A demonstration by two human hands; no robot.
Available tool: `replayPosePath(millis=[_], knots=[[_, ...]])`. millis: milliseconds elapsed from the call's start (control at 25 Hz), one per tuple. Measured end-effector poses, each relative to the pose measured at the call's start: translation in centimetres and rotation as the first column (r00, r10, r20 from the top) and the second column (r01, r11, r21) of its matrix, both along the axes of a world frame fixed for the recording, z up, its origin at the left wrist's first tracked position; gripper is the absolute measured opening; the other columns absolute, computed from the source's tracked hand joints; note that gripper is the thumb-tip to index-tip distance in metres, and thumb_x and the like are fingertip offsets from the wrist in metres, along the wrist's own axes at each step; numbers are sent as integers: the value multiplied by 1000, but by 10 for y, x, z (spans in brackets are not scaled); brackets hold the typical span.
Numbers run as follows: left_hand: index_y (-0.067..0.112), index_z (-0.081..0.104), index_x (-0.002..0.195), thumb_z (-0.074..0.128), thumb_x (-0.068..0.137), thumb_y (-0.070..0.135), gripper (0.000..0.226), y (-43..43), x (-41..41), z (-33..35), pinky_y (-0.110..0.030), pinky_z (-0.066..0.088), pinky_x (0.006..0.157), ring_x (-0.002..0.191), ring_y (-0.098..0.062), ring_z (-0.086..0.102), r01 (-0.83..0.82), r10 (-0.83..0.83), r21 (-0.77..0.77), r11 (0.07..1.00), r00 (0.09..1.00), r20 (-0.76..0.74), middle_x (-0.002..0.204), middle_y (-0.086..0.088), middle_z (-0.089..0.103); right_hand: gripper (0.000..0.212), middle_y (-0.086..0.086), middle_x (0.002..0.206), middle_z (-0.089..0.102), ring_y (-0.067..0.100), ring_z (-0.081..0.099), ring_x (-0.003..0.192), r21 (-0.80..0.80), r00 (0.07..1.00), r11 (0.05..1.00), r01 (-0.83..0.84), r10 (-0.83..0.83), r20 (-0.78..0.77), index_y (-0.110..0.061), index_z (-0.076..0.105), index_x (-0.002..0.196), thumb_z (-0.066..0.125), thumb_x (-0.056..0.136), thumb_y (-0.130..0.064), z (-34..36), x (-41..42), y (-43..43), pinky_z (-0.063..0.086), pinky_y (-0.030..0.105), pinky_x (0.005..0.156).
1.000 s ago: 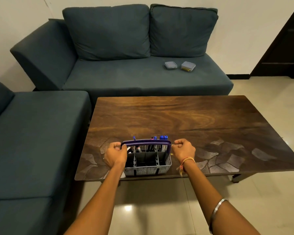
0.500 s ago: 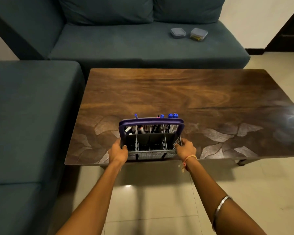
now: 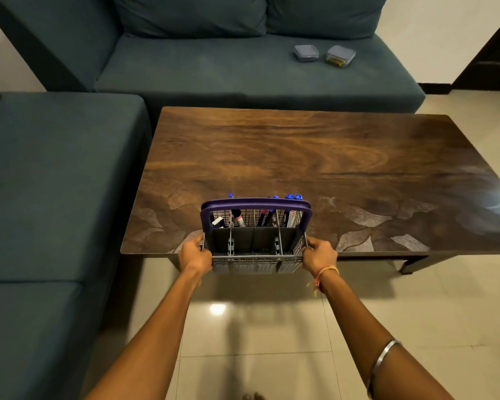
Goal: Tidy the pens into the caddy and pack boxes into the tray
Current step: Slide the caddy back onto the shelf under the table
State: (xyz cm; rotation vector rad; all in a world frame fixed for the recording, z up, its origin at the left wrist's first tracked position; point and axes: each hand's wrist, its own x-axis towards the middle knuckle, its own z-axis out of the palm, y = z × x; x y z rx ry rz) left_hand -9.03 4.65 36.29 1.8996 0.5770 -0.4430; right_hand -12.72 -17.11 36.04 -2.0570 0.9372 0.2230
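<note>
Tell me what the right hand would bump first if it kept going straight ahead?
The right hand grips the purple-handled grey mesh plastic caddy, so it meets that at once. Beyond the caddy there is probably only the bare brown wooden table.

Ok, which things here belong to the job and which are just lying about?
Job: caddy, held at its sides by left hand and right hand; pens in it; two lidded boxes on the sofa seat.
Lying about: coffee table, sofa, back cushions.

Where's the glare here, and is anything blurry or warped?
Head view: bright light reflection on the floor tiles, bluish sheen at the right end of the table, slight wide-angle bowing of its edges; caddy, left hand and right hand sharp.
</note>
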Motion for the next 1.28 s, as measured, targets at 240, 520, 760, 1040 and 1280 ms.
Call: replayPosePath(millis=[240, 520, 760, 1040, 1280], knots=[[9, 57, 119, 45, 91, -4, 33, 15, -71, 15, -32, 54, 58, 91, -29, 61, -28, 28, -102, 994, 1000, -1, 94, -7, 61, 30, 18, 108, 71, 36, 63, 104, 17, 999, 999, -48, 48, 4, -12, 70, 109, 45, 92, -9, 2, -66, 14, 50, 41, 98], [9, 55, 126, 47, 90, -6, 39, 30, -131, -24, -49, 54, 89, 108, -36, 62, -68, 64, -102, 992, 997, -42, 117, -17, 63, 26, 21, 103, 70, 27, 56, 83, 65, 999, 997, 31, -29, -19, -3, 69, 103, 45, 93, -5, -28, -132, 32, 47, 32, 79], [9, 47, 135, 51, 88, -8, 50, 24, -145, -99, -51, 54, 89, 107, -39, 62, -143, 131, -116, 983, 986, -105, 124, -22, 60, 27, 18, 104, 70, 32, 63, 94, 119, 999, 992, 30, -24, -48, -8, 68, 107, 46, 92, -4, -106, -143, 28, 53, 38, 90], [10, 56, 126, 51, 88, -6, 41, 12, -99, -223, -48, 54, 88, 104, -35, 63, -125, 113, -124, 984, 989, -100, 115, -16, 65, 27, 20, 98, 71, 34, 64, 88, 101, 999, 995, 15, -10, -45, -10, 69, 102, 45, 91, -5, -232, -103, 15, 56, 43, 84], [3, 58, 121, 47, 87, -13, 39, -5, -24, -285, -42, 53, 86, 94, -26, 60, -101, 103, -153, 983, 995, 3, 105, -10, 61, 30, 22, 97, 70, 37, 65, 93, 18, 1000, 1000, -16, 15, 23, -7, 71, 104, 47, 86, -4, -296, -24, -7, 53, 44, 93]])
